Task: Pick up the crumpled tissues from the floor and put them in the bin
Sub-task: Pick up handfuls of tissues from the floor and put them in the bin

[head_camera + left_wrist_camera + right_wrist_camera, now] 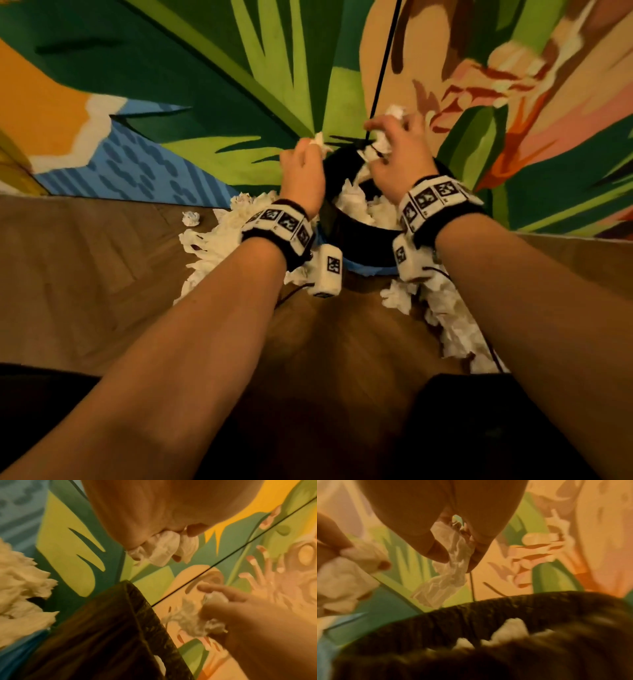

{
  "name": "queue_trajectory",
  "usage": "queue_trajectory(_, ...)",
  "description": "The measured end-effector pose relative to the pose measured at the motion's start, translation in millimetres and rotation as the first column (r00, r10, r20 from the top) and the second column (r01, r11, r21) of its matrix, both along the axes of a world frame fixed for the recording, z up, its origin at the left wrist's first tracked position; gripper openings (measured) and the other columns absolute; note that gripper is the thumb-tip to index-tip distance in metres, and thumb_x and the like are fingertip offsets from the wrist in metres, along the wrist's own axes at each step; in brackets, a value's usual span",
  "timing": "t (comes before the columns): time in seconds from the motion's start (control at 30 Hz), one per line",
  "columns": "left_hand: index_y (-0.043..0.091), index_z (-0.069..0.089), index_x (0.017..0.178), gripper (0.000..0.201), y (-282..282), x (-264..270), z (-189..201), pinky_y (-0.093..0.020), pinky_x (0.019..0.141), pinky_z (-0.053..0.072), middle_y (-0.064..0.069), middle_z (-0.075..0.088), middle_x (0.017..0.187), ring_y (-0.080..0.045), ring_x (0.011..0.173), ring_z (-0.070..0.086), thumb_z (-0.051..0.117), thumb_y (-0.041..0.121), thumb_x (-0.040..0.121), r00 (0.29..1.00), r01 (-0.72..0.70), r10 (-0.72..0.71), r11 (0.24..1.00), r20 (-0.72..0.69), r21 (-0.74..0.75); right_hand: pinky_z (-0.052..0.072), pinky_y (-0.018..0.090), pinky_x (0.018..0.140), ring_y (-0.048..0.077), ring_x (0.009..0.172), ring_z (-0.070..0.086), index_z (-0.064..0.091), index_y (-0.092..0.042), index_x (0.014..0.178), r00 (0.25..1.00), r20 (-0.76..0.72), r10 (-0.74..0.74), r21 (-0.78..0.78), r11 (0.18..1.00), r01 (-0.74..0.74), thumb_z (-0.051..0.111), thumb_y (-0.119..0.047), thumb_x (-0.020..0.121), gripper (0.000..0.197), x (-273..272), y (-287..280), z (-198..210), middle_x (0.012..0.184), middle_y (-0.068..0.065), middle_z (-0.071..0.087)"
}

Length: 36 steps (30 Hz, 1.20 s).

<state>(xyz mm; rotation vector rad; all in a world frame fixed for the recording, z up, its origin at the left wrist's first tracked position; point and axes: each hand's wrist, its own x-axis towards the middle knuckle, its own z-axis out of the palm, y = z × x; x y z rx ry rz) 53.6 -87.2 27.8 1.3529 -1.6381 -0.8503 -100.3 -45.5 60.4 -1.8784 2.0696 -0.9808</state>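
A black bin (pixel 356 236) stands against the painted wall, with crumpled white tissues (pixel 352 202) inside. Both hands hover over its opening. My left hand (pixel 313 145) grips a crumpled tissue (pixel 320 140) above the bin's left rim. My right hand (pixel 383 144) grips a bunch of tissues (pixel 380 145) above the far rim, and one end sticks out above the fingers. In the left wrist view my left hand (pixel 164 539) curls round its tissue (pixel 163 551). In the right wrist view a long tissue (pixel 452 563) hangs from my right hand (pixel 458 555) over the bin rim (pixel 488 615).
Several loose tissues lie in a pile (pixel 219 240) on the wooden floor left of the bin, and another pile (pixel 448 322) lies to its right. A single tissue ball (pixel 190 218) sits further left by the wall. A thin black cable (pixel 383 68) runs down the wall.
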Motion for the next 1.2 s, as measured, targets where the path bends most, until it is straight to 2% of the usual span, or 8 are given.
queue_trajectory(0.13,0.010,0.051,0.131,0.036,11,-38,4,-0.032,0.107,0.032,-0.014,0.036,0.124,-0.029,0.112,0.045,0.032,0.017,0.102,0.991,0.116,-0.119,0.992,0.067,0.041,0.042,0.039,0.104,0.036,0.120,0.048,0.047,-0.028,0.136,0.968,0.071,-0.239,0.105,0.967,0.231,0.056,-0.028,0.089,0.048,-37,16,-41,0.143,0.013,0.023)
queue_trajectory(0.27,0.018,0.051,0.138,0.043,16,-51,-14,-0.037,0.110,0.032,-0.013,0.040,0.131,-0.030,0.121,0.044,0.046,0.010,0.095,0.893,0.290,-0.268,0.957,0.362,-0.006,0.044,0.042,0.094,0.039,0.114,0.049,0.055,-0.027,0.134,0.970,-0.117,-0.215,0.169,0.958,0.232,0.041,-0.032,0.097,0.040,-37,26,-78,0.132,0.015,0.040)
queue_trajectory(0.37,0.024,0.054,0.129,0.045,18,-51,-27,-0.043,0.097,0.044,-0.006,0.053,0.121,-0.028,0.112,0.052,0.054,0.008,0.087,0.785,0.390,-0.319,0.920,0.531,-0.025,0.043,0.043,0.085,0.037,0.101,0.056,0.061,-0.033,0.117,0.947,-0.274,-0.165,0.147,0.966,0.211,0.042,-0.031,0.095,0.030,-37,29,-83,0.113,0.012,0.057)
queue_trajectory(0.53,0.022,0.063,0.100,0.014,16,-48,-33,-0.039,0.087,0.047,0.000,0.055,0.113,-0.025,0.105,0.053,0.061,0.026,0.087,0.785,0.327,-0.219,0.941,0.580,-0.088,0.040,0.047,0.088,0.032,0.080,0.059,0.035,-0.035,0.107,0.947,-0.215,-0.239,0.121,0.956,0.268,0.049,-0.024,0.086,0.028,-33,30,-84,0.076,0.001,0.060)
queue_trajectory(0.8,0.016,0.070,0.087,0.053,19,-45,-43,-0.047,0.103,0.026,-0.008,0.067,0.096,-0.027,0.104,0.046,0.023,0.040,0.092,0.473,0.332,-0.136,0.943,0.870,-0.033,0.028,0.049,0.106,0.030,0.108,0.051,0.074,-0.027,0.092,0.884,-0.409,-0.226,0.144,0.941,0.307,0.028,-0.039,0.086,0.048,-32,32,-89,0.109,0.005,0.067)
queue_trajectory(0.97,0.021,0.066,0.087,0.036,15,-41,-43,-0.042,0.115,0.021,-0.004,0.068,0.102,-0.023,0.104,0.055,0.032,0.033,0.094,0.620,0.404,-0.204,0.911,0.758,-0.085,0.014,0.049,0.117,0.028,0.130,0.040,0.053,-0.032,0.137,0.920,-0.324,-0.219,0.183,0.940,0.288,0.031,-0.039,0.091,0.051,-38,31,-88,0.139,0.003,0.054)
queue_trajectory(1.1,0.015,0.068,0.112,0.031,10,-24,-38,-0.038,0.102,0.037,-0.007,0.063,0.118,-0.025,0.111,0.054,0.043,0.025,0.097,0.875,0.308,-0.166,0.916,0.455,-0.257,0.018,0.047,0.117,0.027,0.127,0.042,0.058,-0.027,0.132,0.931,-0.241,-0.274,0.001,0.959,0.283,0.039,-0.038,0.092,0.045,-30,29,-73,0.134,0.005,0.056)
queue_trajectory(1.2,0.015,0.068,0.110,0.028,3,1,-31,-0.033,0.099,0.037,-0.006,0.061,0.115,-0.023,0.110,0.053,0.044,0.022,0.097,0.947,0.210,-0.113,0.927,0.302,-0.310,0.027,0.045,0.111,0.027,0.121,0.044,0.062,-0.026,0.122,0.950,-0.174,-0.259,-0.127,0.963,0.239,0.045,-0.036,0.091,0.038,-11,23,-53,0.124,0.005,0.058)
